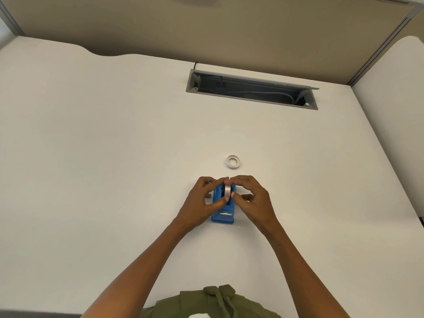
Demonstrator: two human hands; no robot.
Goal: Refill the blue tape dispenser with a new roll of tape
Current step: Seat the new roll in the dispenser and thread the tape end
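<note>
The blue tape dispenser (223,214) stands on the white desk (114,157), its metal cutter facing me. A roll of tape (227,190) sits upright in the dispenser's cradle. My left hand (203,203) pinches the roll from the left, thumb at its front and fingers at its back. My right hand (251,198) pinches the same roll from the right, fingertips meeting the left hand's above the roll. A small whitish ring (233,161), like a tape core, lies flat on the desk just beyond the hands.
A grey cable tray opening (252,90) is cut into the desk at the back, with cables inside. Beige partition walls (206,26) close off the far and right sides. My green top (218,304) shows at the bottom edge.
</note>
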